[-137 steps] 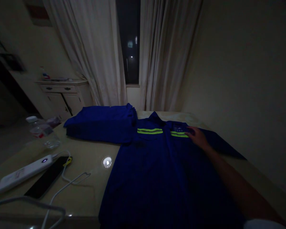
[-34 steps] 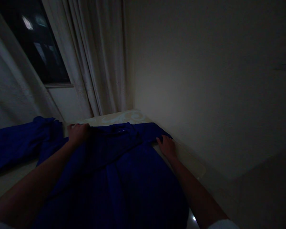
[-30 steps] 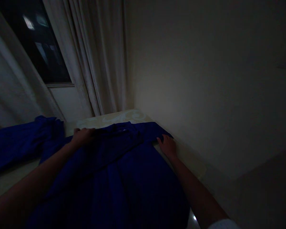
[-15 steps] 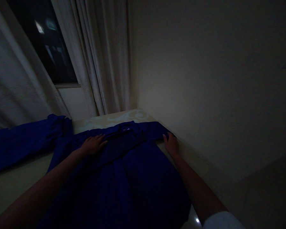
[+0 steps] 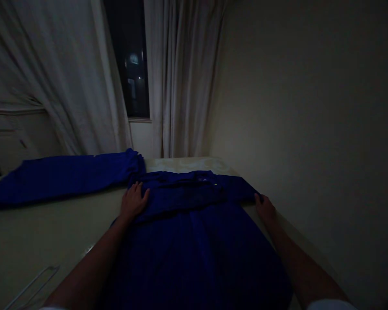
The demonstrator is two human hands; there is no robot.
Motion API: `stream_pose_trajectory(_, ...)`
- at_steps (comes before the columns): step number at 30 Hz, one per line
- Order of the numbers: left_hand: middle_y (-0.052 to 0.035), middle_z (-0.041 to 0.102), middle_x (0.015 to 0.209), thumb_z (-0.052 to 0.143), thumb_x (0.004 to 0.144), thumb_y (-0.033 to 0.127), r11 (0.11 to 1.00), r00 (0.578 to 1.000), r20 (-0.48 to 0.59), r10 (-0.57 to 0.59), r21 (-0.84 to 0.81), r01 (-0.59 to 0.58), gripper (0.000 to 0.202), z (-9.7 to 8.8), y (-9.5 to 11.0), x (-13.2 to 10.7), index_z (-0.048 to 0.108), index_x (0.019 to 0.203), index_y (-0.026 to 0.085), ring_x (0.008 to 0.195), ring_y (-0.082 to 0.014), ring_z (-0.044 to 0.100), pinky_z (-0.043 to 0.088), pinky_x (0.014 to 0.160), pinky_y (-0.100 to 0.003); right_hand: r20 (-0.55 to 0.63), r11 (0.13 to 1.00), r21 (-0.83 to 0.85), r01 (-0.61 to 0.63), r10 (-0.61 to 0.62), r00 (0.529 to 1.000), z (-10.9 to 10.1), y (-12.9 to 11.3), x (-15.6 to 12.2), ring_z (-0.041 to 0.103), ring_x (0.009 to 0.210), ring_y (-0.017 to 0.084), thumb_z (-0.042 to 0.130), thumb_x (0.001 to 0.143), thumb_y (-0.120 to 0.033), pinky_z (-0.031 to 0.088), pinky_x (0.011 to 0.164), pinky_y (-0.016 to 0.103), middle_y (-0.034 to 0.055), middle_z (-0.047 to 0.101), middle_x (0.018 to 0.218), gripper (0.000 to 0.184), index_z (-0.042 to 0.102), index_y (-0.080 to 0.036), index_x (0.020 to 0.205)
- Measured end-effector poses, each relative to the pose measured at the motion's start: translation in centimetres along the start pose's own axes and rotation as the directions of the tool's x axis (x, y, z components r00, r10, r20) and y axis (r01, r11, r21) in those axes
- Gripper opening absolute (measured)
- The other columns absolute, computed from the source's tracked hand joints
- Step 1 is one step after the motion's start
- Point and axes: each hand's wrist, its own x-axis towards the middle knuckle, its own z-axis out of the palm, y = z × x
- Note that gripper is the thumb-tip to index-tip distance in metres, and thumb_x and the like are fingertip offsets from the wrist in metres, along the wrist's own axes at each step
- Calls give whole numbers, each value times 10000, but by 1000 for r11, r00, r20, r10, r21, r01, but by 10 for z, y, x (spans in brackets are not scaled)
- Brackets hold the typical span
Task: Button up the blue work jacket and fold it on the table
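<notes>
The pale table (image 5: 67,228) stretches past both hands, a swirl pattern at its far end. On it, a blue jacket (image 5: 194,237) spreads between left hand (image 5: 134,201) and right hand (image 5: 265,207). Left of the left hand lie blue cloth (image 5: 74,174) and, nearer, a white wire (image 5: 26,289).

This looks like a home: long curtains (image 5: 187,86) flank a dark window (image 5: 129,56), with a cabinet (image 5: 4,137) and scroll-patterned table (image 5: 51,232) nearby.
</notes>
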Motion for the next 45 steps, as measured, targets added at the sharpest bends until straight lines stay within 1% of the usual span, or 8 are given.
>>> stream_pose_trajectory(6,-222,612,1467,281,1038,511,992,995,-93,-26,-126,14,685,-8,6,0,555,1454,41,1355,-360,576,406,1166,-499,-194,870,159,467,-437,879,5,-114,-16,622,1253,335,388,1009,-551,456,1107,510,231,680,1320,634,639,-90,1364)
stream_pose_trajectory(11,-204,677,1383,218,1058,476,938,988,-96,-118,-336,80,645,-13,-3,-1,565,1443,92,1263,-344,647,456,1107,-487,270,117,370,922,-963,14,50,-181,-132,603,1334,279,600,985,-466,417,1198,498,146,639,1450,528,608,-217,1451)
stream_pose_trajectory(13,-176,717,1324,162,1065,443,899,985,-63,-161,-420,120,637,-14,-6,-1,605,1401,132,1222,-324,675,470,1085,-474,335,95,440,893,-940,-65,64,-178,-167,582,1371,277,605,999,-419,396,1210,535,145,609,1492,518,576,-230,1481)
stream_pose_trajectory(23,-230,730,1254,145,1038,617,805,940,14,-341,-512,299,762,-21,-10,0,556,1420,102,1182,-381,689,516,993,-511,327,458,502,733,-886,330,62,-162,-184,688,1183,264,628,991,-396,570,1010,440,152,523,1438,504,506,-251,1458)
stream_pose_trajectory(28,-225,670,1369,600,897,541,771,936,8,-353,-565,296,929,-30,-4,-1,233,1625,94,1248,-391,653,512,1045,-516,361,527,476,704,-847,390,71,-164,-183,698,1094,225,600,1015,-429,557,988,384,118,565,1353,330,654,-229,1273)
stream_pose_trajectory(34,-157,704,1247,511,886,310,868,971,-137,-196,-485,106,569,-56,0,-24,523,1435,158,1127,-310,688,551,994,-447,317,580,463,670,-814,486,81,-166,-175,668,1090,212,525,1053,-428,522,1023,361,106,639,1201,322,739,-194,1001)
stream_pose_trajectory(39,-288,371,1610,601,856,359,986,986,-9,-167,-22,167,668,-84,8,-69,534,1485,144,1400,-516,452,443,1058,-675,300,623,419,661,-782,547,75,-174,-181,659,1092,221,518,1045,-385,514,1031,366,114,655,1222,300,701,-186,1174)
stream_pose_trajectory(45,-97,598,1478,515,908,532,916,986,82,144,-388,-101,599,-124,-6,-220,566,1449,278,1352,-327,569,430,1196,-467,208,602,465,649,-787,581,3,-154,-187,616,1223,260,467,1046,-416,462,1118,426,114,646,1319,347,697,-230,1227)
